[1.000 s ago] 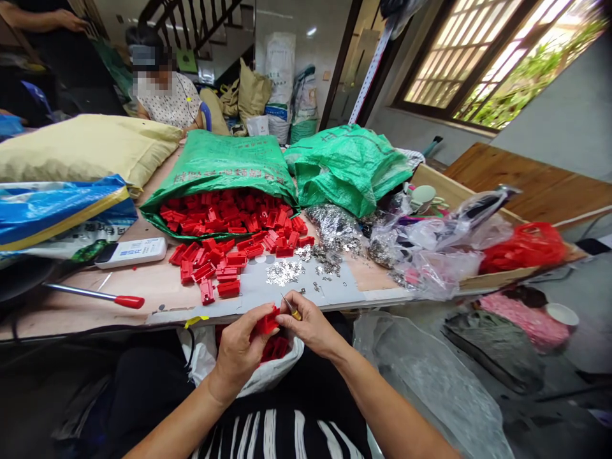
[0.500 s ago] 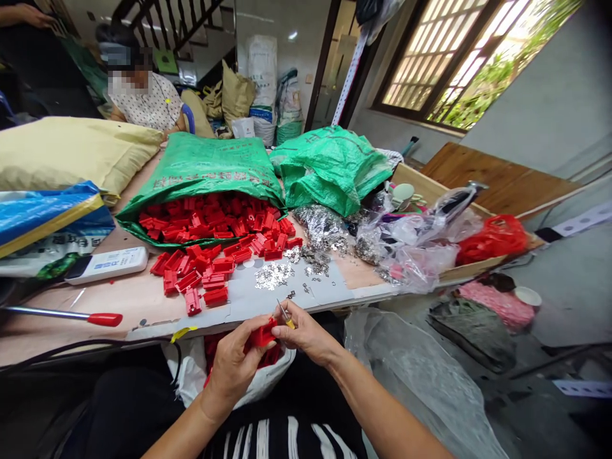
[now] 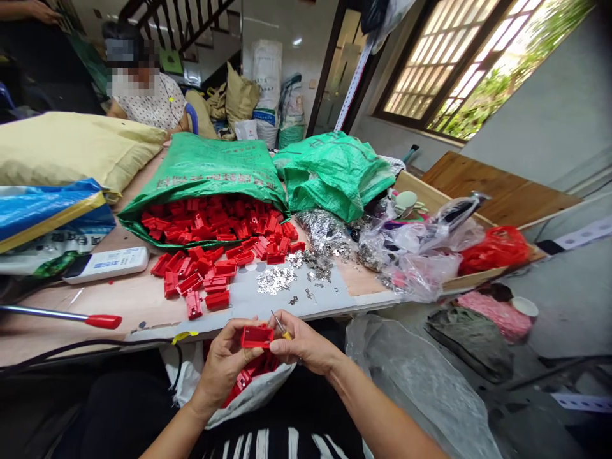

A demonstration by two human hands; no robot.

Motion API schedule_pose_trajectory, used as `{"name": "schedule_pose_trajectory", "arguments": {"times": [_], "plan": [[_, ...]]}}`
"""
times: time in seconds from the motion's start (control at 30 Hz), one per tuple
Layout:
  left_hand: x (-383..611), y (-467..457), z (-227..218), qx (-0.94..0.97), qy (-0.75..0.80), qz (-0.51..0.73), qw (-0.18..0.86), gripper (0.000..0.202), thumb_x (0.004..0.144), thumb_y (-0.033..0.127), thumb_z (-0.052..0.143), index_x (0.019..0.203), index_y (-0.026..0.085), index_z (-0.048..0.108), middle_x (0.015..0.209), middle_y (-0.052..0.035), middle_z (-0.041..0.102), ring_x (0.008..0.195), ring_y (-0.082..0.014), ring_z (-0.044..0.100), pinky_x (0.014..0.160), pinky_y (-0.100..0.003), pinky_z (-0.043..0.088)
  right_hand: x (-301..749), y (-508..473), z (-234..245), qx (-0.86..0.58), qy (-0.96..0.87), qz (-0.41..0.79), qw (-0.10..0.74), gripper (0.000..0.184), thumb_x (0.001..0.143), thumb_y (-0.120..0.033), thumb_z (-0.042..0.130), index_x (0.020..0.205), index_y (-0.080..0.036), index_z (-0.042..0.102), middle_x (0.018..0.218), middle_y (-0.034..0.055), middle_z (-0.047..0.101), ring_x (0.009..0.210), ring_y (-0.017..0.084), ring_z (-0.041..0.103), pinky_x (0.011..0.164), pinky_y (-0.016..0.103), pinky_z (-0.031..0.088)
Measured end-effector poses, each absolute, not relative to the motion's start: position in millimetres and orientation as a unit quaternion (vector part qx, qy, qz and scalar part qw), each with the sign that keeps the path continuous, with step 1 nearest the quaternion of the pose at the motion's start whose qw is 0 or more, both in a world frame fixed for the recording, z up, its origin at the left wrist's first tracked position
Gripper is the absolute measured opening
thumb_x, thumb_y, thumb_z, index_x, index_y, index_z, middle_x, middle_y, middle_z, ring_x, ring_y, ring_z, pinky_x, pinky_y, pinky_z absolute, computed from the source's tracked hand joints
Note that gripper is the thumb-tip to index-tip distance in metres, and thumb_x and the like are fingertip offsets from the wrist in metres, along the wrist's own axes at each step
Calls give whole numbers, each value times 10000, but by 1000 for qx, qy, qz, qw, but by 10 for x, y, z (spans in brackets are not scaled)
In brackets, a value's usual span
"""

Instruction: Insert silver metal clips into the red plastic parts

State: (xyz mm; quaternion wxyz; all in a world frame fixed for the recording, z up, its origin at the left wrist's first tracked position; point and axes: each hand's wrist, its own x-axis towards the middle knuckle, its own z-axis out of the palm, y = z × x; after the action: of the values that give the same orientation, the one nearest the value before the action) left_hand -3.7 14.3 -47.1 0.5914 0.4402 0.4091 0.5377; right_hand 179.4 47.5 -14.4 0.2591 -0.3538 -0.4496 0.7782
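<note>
My left hand (image 3: 222, 364) grips a red plastic rectangular part (image 3: 257, 336) by its left end. My right hand (image 3: 305, 344) is shut on a small tool (image 3: 285, 335) with a yellow handle and thin metal shaft, and its tip is just above the red part. Below my hands, a white bag (image 3: 253, 398) in my lap holds more red parts. Ahead on the table, a green woven sack (image 3: 205, 169) spills many similar red parts (image 3: 205, 223), and some lie loose (image 3: 201, 280) near a scatter of small silver metal pieces (image 3: 275, 279).
A red-handled screwdriver (image 3: 102, 321) and a white remote control (image 3: 108, 264) lie on the table's left. Stuffed sacks flank the table, with plastic bags in a wooden tray (image 3: 471, 279) at right. A seated co-worker (image 3: 148, 102) is beyond the table.
The red part has turned, showing its long flat face towards me. My hands have dropped slightly and moved apart, and the tool tip has shifted left over the part.
</note>
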Motion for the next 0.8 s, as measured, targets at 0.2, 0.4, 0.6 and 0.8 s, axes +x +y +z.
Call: {"name": "schedule_pose_trajectory", "arguments": {"times": [0.2, 0.4, 0.6, 0.8], "plan": [[-143, 188, -482, 371, 417, 571, 602, 325, 748, 223, 729, 1041, 212, 589, 1047, -14, 703, 937, -133, 664, 874, -229, 511, 2034, 1028, 148, -528, -709, 364, 294, 130, 857, -321, 561, 875, -194, 581, 842, 8, 631, 778, 140, 562, 703, 247, 407], [-198, 190, -458, 349, 431, 584, 593, 336, 743, 245, 730, 1037, 210, 570, 991, -1, 704, 876, -132, 671, 814, -233, 543, 2231, 1416, 116, -649, -756, 68, 58, 122, 883, -223, 519, 931, -211, 631, 984, 59, 678, 889, 183, 596, 720, 258, 380], [-179, 200, -452, 339, 438, 581, 597, 340, 742, 257, 730, 1031, 194, 563, 964, -8, 711, 860, -142, 680, 809, -260, 552, 2153, 1526, 12, -644, -761, 63, 33, 128, 891, -242, 517, 937, -202, 630, 992, 73, 670, 896, 197, 596, 707, 270, 365], [-182, 206, -480, 330, 438, 587, 596, 357, 738, 257, 737, 1040, 194, 558, 970, -7, 711, 866, -131, 676, 815, -253, 549, 2148, 1574, 31, -638, -765, 85, 36, 95, 865, -225, 540, 917, -199, 615, 961, 60, 665, 874, 182, 586, 683, 253, 344]]}}
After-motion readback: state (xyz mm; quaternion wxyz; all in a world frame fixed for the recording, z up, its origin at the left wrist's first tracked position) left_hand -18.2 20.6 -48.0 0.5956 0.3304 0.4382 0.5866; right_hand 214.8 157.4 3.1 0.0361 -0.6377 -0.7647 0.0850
